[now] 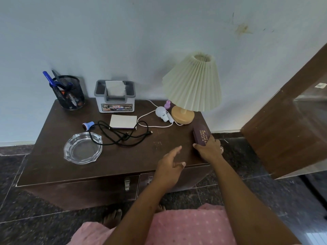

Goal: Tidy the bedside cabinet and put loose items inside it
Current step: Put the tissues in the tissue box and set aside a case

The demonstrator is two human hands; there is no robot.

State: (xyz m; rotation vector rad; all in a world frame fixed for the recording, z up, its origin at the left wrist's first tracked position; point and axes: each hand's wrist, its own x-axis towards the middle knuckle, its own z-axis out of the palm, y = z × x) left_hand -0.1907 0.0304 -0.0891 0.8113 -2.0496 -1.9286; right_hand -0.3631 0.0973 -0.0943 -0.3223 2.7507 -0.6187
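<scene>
While the right hand (pixel 209 151) grasps the near end of the maroon spectacle case (pixel 200 134), thumb on one side and fingers wrapped over the other, the case sits at the right-hand edge of the cabinet top (pixel 159 152), just in front of the wooden lamp base (pixel 182 114). Whether it is lifted clear of the surface cannot be told. The left hand (pixel 169 167) hovers over the front edge, released, index finger extended, holding nothing.

Probable faults from this position:
- The grip covers one end only, so the free end may dip and the case may slip off the edge to the floor.
- A swing toward the wall would likely strike the lamp base or the pleated shade (pixel 192 84) and tip the lamp.
- Both cabinet doors appear closed, their handles (pixel 127 183) below the left hand. One must be opened before the case can go inside.

Other items on the top: a white cord (pixel 146 114) and small bulb light (pixel 161 113) beside the lamp base, a black cable (pixel 122 136) looped across the middle with one loop over the glass ashtray (pixel 82 147), a white box (pixel 123 121), a blue stamp (pixel 88 125), a tissue holder (pixel 115 96) and a mesh pen holder (pixel 69 92) at the wall
</scene>
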